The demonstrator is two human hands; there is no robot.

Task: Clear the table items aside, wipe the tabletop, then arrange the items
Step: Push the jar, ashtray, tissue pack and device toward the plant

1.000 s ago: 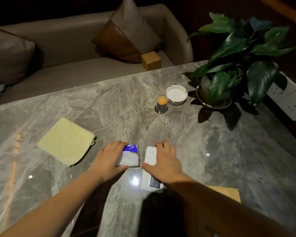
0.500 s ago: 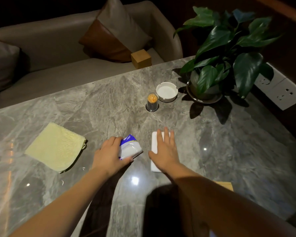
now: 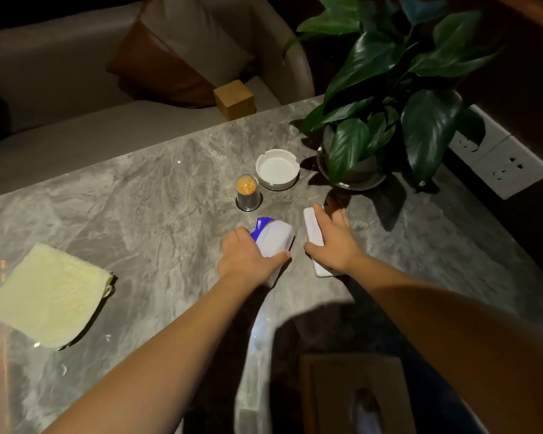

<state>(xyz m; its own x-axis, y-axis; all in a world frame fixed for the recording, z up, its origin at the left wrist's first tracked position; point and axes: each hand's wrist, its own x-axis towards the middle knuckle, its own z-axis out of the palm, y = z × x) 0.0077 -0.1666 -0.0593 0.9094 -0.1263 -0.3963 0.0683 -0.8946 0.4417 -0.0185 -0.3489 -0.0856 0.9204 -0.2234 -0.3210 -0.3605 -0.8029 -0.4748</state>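
The left hand [image 3: 248,258] grips a soft white-and-blue tissue packet [image 3: 273,238]; the right hand [image 3: 334,242] lies flat, fingers spread, on a slim white rectangular remote [image 3: 312,233], its long axis running near-to-far, just right of the packet.

Ahead of our hands the bench [image 3: 157,195] is crowded: the toothpick jar [image 3: 248,195] stands just past the left hand [image 3: 248,261], the ashtray [image 3: 277,169] sits just beside it, and the plant [image 3: 389,89] spreads leaves over the far right corner, low enough to brush a reaching arm. Between the pack [image 3: 275,238] and the remote [image 3: 314,239] we see only a narrow gap. To the left, bare marble runs wide open as far as the cloth [image 3: 49,296], and the far left stays clear to the edge. Right of the right hand [image 3: 336,245] the surface lies free under the plant's shadow. Near us a tissue box [image 3: 355,396] blocks the front edge.
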